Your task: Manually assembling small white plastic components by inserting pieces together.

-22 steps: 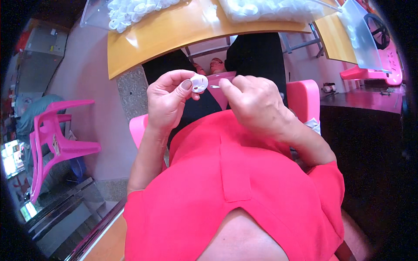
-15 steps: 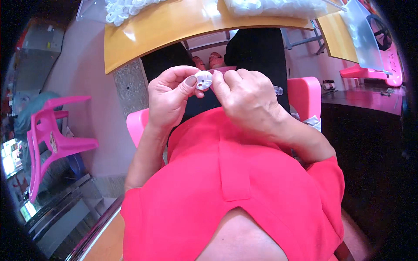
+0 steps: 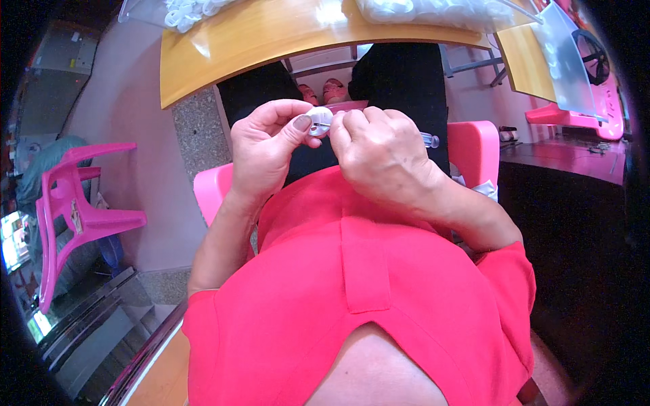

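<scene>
My left hand [image 3: 265, 145] pinches a small round white plastic piece [image 3: 319, 115] between thumb and fingers, above my lap. A dark slot or gap shows on the piece's face. My right hand [image 3: 382, 149] is closed around a slim tool that looks like a screwdriver [image 3: 430, 140]. The end of its clear handle sticks out past the little-finger side of the hand. A thin metal shaft comes out by my right thumb and reaches the white piece. My fingers hide most of the tool.
A yellow wooden table [image 3: 223, 61] stands in front, with clear trays [image 3: 521, 21] of white plastic rings on it. Another translucent bin [image 3: 569, 61] is at the far right. I sit in a pink chair [image 3: 474, 155]. A pink plastic stool [image 3: 81, 203] lies at the left.
Both hands stay nearly in place. The white piece has tilted slightly, and the metal shaft now shows across its face. My right fingers have turned a little.
</scene>
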Demonstrator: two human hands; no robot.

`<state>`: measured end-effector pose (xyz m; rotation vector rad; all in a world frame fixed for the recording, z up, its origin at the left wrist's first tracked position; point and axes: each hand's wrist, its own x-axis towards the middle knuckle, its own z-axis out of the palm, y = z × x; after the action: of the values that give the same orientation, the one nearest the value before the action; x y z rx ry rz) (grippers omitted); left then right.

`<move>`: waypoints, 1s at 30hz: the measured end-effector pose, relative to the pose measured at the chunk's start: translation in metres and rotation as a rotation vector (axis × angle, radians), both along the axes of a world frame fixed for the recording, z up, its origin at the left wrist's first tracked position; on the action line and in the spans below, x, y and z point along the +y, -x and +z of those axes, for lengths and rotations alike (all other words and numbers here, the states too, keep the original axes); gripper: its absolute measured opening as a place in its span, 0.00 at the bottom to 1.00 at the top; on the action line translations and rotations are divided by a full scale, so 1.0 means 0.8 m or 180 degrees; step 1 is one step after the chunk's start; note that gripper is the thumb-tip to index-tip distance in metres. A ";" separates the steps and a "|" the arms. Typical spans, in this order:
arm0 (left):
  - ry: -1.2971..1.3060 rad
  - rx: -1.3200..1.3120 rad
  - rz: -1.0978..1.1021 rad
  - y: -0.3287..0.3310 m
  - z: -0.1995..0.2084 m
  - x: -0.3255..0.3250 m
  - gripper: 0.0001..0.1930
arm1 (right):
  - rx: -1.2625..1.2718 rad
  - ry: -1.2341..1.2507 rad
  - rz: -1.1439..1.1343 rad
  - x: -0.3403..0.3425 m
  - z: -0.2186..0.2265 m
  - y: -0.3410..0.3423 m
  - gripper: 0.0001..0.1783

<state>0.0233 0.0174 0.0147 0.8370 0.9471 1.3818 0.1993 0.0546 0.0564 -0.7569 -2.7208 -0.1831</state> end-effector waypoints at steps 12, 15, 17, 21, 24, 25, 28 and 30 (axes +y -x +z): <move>-0.0150 0.0442 0.0150 0.000 -0.007 -0.001 0.08 | -0.0385 0.0813 -0.0060 0.003 0.001 0.005 0.07; -0.0168 0.0569 0.0153 -0.001 -0.004 -0.001 0.08 | -0.0095 0.1408 0.0035 0.013 0.004 -0.003 0.09; -0.0215 0.0397 0.0149 -0.001 -0.002 0.001 0.08 | 0.0251 0.2122 -0.0135 0.015 0.004 -0.005 0.09; -0.0147 0.0274 0.0116 0.000 -0.002 0.003 0.07 | 0.0351 0.2373 -0.0195 0.018 0.000 -0.002 0.08; -0.0040 0.0282 0.0152 0.002 -0.004 0.005 0.07 | 0.0317 0.2341 -0.0200 0.020 -0.003 0.004 0.08; 0.0005 0.0263 0.0156 0.003 -0.003 0.007 0.07 | 0.0160 0.2227 -0.0204 0.020 0.000 0.006 0.08; 0.0089 0.0349 0.0199 0.002 -0.004 0.010 0.07 | -0.0219 0.1398 -0.0027 0.015 0.002 0.012 0.08; 0.0102 0.0534 0.0279 0.000 -0.006 0.011 0.06 | -0.0826 0.1075 -0.0055 0.011 0.009 0.019 0.08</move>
<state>0.0236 0.0264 0.0098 0.9068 1.1439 1.3831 0.1843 0.0632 0.0637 -0.9017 -3.0356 0.1947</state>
